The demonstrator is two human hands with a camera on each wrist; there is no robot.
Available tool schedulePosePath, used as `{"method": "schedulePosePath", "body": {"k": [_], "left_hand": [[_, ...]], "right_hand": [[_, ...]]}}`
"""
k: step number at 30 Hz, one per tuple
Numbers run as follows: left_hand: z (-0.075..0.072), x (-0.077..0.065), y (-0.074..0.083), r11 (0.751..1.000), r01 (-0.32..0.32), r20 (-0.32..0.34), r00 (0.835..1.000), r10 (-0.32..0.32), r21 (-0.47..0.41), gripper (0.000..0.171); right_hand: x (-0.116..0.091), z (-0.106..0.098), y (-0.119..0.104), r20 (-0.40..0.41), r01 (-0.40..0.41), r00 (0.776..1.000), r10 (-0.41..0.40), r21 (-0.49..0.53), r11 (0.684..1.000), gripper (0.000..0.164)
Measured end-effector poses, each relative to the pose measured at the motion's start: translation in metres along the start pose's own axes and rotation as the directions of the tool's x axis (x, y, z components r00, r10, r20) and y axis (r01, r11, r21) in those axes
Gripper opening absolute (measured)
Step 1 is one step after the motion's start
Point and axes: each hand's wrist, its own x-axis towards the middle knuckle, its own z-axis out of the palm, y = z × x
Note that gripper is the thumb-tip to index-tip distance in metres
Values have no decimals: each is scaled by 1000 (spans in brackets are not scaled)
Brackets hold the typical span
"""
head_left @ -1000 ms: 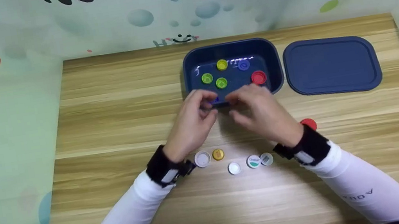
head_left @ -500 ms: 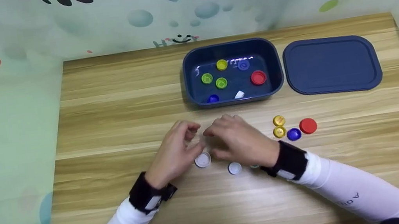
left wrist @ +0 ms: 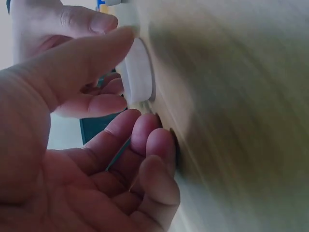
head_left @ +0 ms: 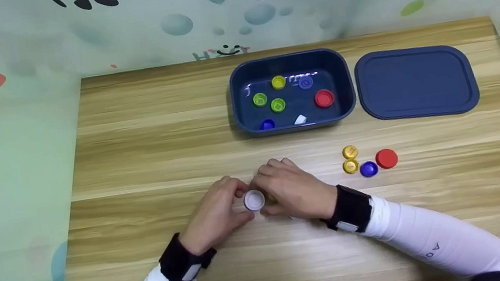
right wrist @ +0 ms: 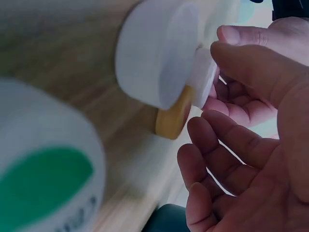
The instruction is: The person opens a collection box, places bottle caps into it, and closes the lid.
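A white bottle cap (head_left: 254,200) lies hollow side up on the wooden table between my two hands. My left hand (head_left: 214,216) holds its left side, thumb at the near edge and index finger at the far edge. From the right, my right hand (head_left: 296,192) curves thumb and index finger round the same cap. Its low wall shows white in the left wrist view, as the cap (left wrist: 140,72) stands close to the wood. The right wrist view has a yellow cap (right wrist: 170,120), another white cap (right wrist: 145,55) and a green-printed white cap (right wrist: 46,179), mostly hidden under my right hand in the head view.
A dark blue box (head_left: 297,128) at the back holds several coloured caps. Its flat lid (head_left: 416,82) lies to the right. Two yellow caps (head_left: 351,165), a blue cap (head_left: 369,169) and a red cap (head_left: 386,158) lie right of my right hand.
Both hands have come back from over the box's near edge to the white cap on the table. A blue cap and a white one now show inside the box's near side.
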Motion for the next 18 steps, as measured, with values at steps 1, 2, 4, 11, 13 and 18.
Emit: {"method": "schedulePosePath", "body": {"k": [1,2,4,11,13,18], "left_hand": [[1,1,0,1000,0,-4,1000,0,7,42],[2,2,1,1000,1,-8,1000,0,13,40],[2,3,1,1000,3,-15,1000,-3,19,37],[3,5,1,1000,-4,-28,1000,4,0,33],[2,6,1,1000,-9,-29,1000,9,-10,32],[-1,9,5,997,-13,-36,999,11,-71,29]], "right_hand": [[0,1,0,-1,-2,1000,2,-4,1000,37],[1,1,0,-3,-2,1000,2,-8,1000,36],[1,2,1,-6,-3,1000,3,-13,1000,35],[2,2,2,-19,-21,1000,21,5,1000,33],[2,2,3,-25,-25,999,25,18,1000,32],[3,-3,5,-54,-29,998,32,62,998,31]]}}
